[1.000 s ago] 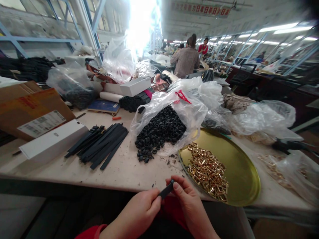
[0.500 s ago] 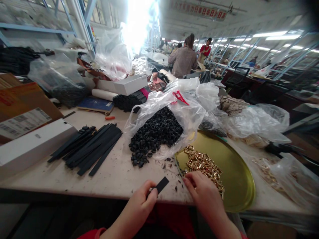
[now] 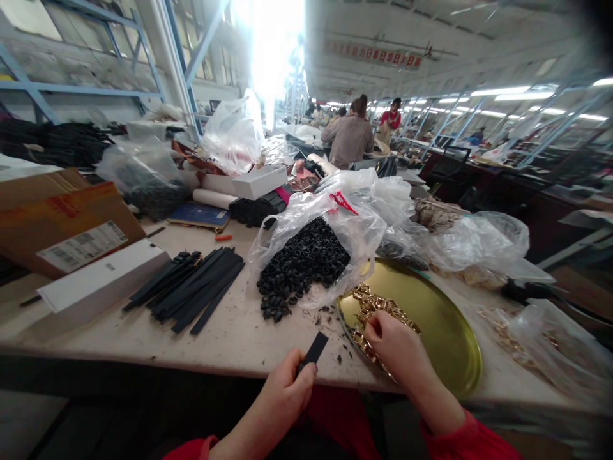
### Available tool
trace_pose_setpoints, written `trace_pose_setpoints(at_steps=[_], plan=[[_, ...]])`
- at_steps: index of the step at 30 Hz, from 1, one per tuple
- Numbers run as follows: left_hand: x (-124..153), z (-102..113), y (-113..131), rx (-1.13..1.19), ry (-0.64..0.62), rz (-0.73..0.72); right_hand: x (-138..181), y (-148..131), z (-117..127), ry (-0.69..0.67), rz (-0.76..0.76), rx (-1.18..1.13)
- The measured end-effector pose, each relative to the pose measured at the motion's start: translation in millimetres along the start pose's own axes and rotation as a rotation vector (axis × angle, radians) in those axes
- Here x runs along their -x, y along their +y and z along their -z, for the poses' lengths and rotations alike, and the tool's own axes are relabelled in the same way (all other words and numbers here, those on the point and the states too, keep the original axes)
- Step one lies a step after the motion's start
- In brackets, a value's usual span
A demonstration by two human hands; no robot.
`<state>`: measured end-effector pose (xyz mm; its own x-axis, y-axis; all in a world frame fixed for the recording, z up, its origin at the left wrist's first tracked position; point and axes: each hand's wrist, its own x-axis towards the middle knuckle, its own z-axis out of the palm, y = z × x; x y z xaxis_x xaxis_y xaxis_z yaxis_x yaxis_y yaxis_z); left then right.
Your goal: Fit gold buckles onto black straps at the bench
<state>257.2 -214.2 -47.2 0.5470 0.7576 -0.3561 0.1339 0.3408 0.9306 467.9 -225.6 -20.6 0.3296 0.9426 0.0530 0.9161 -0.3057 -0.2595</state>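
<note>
Near the table's front edge, my left hand (image 3: 293, 378) is closed around a black strap (image 3: 315, 349), whose flat end sticks out past the thumb. My right hand (image 3: 390, 342) is over the round gold tray (image 3: 445, 319), its curled fingertips down at the pile of gold metal buckles (image 3: 378, 305). Those fingers are pinched together, and what is between them is hidden. Left of the tray, small black loops (image 3: 306, 259) spill from an open clear plastic bag (image 3: 368, 223). A bundle of long black straps (image 3: 196, 287) lies on the table further left.
A white box (image 3: 103, 275) and a cardboard carton (image 3: 71, 223) stand at the left. Behind are a blue book (image 3: 198, 216) and another white box (image 3: 261, 181). Plastic bags (image 3: 479, 246) crowd the right side. Dark scraps litter the table (image 3: 249, 345). People work further back.
My right hand has moved from the tray's near-left rim onto the buckle pile. My left hand still grips the strap, now tilted more upright. The camera view has shifted slightly.
</note>
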Motion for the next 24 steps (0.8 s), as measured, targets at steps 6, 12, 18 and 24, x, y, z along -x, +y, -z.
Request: trace_pose_setpoints(at_steps=[6, 12, 18, 24], plan=[[1.4, -9.7, 12.1, 0.081, 0.114, -0.152, 47.3, -57.2, -16.3, -0.308, -0.256, -1.567], [8.9, 1.7, 5.3, 0.137, 0.174, -0.121, 62.0, -78.8, -39.7, -0.367, -0.365, -1.793], [4.5, 17.7, 13.6, 0.054, 0.07, -0.115, 48.7, -69.8, -34.9, -0.319, -0.209, -1.62], [-0.6, 27.8, 15.3, -0.039, 0.13, -0.093, 53.5, -58.3, -49.6, -0.38, -0.133, -1.459]])
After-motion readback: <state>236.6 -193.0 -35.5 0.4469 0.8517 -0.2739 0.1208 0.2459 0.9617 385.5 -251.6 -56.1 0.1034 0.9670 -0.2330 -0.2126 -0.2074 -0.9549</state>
